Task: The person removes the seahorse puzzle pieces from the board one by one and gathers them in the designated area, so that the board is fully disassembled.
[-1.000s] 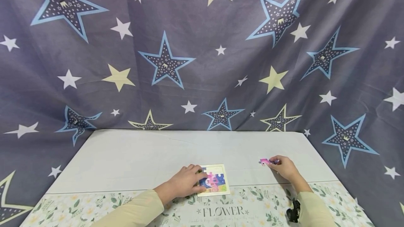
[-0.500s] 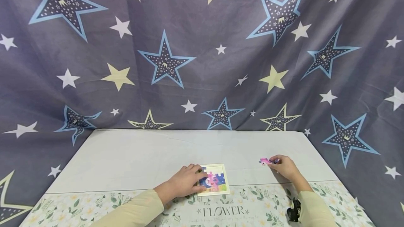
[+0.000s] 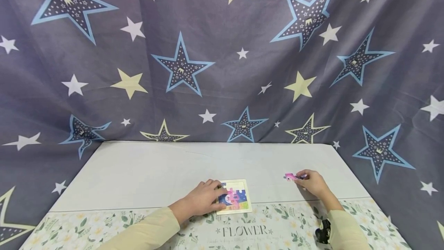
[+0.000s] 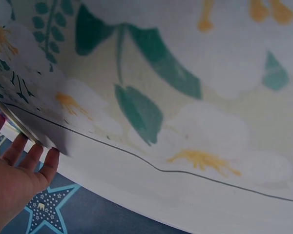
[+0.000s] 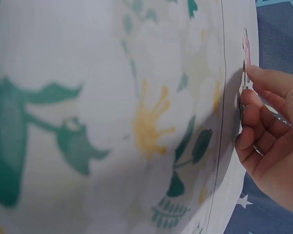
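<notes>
In the head view, a small jigsaw puzzle (image 3: 239,196) with pink and blue pieces lies in a pale-framed tray (image 3: 249,203). My left hand (image 3: 202,199) rests at the tray's left side, with finger and thumb tips over its edge. Several of its fingertips touch the tray edge (image 4: 22,124) in the left wrist view. To the right, my right hand (image 3: 313,184) pinches a pink and purple puzzle piece (image 3: 289,176) between thumb and fingers. The right wrist view shows that piece (image 5: 247,48) edge-on; whether it is one piece or several joined cannot be told.
The white table (image 3: 156,173) carries a floral cloth strip (image 3: 256,238) printed "FLOWER" along its near side. A grey curtain with stars (image 3: 222,68) hangs behind the table. A black device (image 3: 323,231) sits at my right wrist.
Almost nothing differs. The left hand stays on the tray and the right hand keeps its pinch on the puzzle piece, which sits very slightly further left in the head view.
</notes>
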`<move>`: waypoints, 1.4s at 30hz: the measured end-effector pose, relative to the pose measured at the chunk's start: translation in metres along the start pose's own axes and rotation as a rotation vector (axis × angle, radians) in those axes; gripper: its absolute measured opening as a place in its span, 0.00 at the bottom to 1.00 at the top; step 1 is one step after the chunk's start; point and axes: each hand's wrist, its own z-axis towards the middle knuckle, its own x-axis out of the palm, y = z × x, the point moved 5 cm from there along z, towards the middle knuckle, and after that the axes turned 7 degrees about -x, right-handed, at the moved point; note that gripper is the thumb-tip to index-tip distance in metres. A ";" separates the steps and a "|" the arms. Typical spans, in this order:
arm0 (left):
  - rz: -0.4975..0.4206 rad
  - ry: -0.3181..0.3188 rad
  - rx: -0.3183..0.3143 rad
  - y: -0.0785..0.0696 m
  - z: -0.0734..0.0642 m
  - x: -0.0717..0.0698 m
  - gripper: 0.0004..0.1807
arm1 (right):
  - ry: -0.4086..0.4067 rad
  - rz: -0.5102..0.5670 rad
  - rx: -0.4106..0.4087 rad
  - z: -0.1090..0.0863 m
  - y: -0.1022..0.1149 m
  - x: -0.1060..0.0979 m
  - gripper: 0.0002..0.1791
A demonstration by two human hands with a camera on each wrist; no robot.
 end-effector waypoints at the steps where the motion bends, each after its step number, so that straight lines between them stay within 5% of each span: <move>1: -0.001 -0.001 0.001 0.000 0.000 0.000 0.30 | -0.003 -0.001 0.002 0.000 0.000 0.000 0.17; 16: -0.010 -0.008 0.002 0.001 0.000 0.002 0.30 | -0.026 -0.057 -0.095 -0.002 0.030 0.006 0.13; 42: -0.028 0.011 -0.024 -0.002 -0.015 0.004 0.31 | 0.025 -0.010 -0.159 0.002 0.075 0.058 0.09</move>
